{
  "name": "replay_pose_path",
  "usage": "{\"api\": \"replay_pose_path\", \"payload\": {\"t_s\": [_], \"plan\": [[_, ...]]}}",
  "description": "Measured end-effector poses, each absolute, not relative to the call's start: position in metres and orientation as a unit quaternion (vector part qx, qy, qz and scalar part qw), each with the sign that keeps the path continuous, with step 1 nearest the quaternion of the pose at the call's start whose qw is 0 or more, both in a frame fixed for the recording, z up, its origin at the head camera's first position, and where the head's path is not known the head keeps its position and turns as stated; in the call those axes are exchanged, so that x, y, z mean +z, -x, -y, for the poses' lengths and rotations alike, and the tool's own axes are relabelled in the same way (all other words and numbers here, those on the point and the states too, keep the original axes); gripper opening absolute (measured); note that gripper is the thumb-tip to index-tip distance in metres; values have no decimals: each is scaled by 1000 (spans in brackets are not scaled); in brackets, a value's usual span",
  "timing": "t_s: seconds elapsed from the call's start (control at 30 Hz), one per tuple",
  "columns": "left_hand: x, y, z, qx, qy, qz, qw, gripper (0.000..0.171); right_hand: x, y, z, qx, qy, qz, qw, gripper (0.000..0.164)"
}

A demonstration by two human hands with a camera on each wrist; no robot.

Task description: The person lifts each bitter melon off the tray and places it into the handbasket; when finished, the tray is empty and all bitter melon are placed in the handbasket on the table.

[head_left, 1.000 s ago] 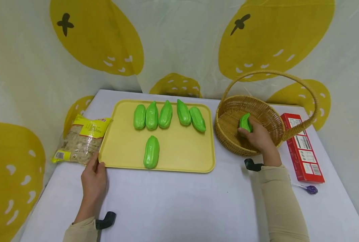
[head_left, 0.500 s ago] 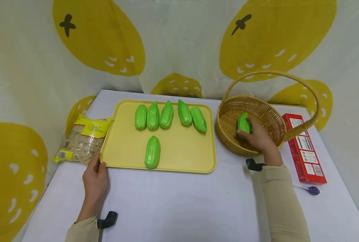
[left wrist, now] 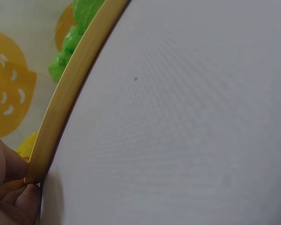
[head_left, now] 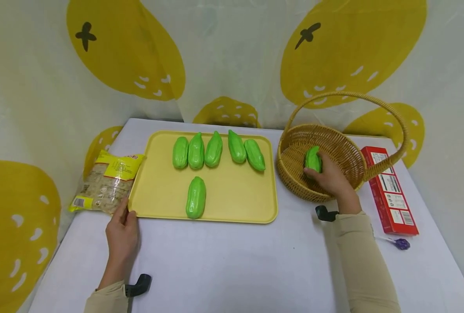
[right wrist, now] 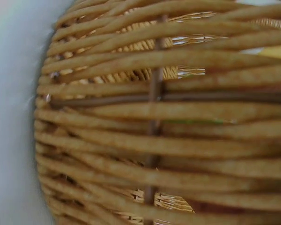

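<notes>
In the head view my right hand (head_left: 331, 178) reaches into the round wicker basket (head_left: 286, 182) and grips a green, ridged bitter melon (head_left: 313, 159), glossy like plastic, close to the basket's floor. Whether it touches the floor I cannot tell. The right wrist view shows mostly the basket's woven side (right wrist: 178, 112), with that hand hidden. My left hand (head_left: 122, 232) pinches the front left corner of the yellow tray (head_left: 235, 195); the left wrist view shows thumb and finger meeting at its rim (left wrist: 61, 108). Several more bitter melons lie along the tray's back, and one bitter melon (head_left: 195, 198) lies near its front edge.
Left of the tray leans a yellow-and-clear food bag (head_left: 108, 180), against its side. A red box (head_left: 390, 193) lies right of the basket, with a purple lollipop (head_left: 401, 243) below it. The basket's tall handle (head_left: 345, 93) arches over its opening. A patterned cloth hangs behind.
My right hand and the bitter melon it grips have shifted slightly left inside the basket. The left hand keeps its hold on the tray's corner.
</notes>
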State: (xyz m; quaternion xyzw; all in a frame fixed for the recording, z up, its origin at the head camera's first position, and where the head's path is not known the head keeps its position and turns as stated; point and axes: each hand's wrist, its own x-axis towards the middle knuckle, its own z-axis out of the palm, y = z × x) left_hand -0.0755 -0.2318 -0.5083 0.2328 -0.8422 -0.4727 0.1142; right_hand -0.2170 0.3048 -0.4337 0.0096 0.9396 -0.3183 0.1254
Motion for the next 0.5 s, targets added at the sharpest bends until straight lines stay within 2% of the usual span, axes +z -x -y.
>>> {"api": "replay_pose_path", "payload": {"t_s": [0.2,0.5], "plan": [[-510,76,232,-477,-222,842,120,49,-426,211,-306,-277,-15,-952,131,91],[-510,76,233,-479,-231,839,113,50,-404,198,-304,-261,-21,-962,80,91]]}}
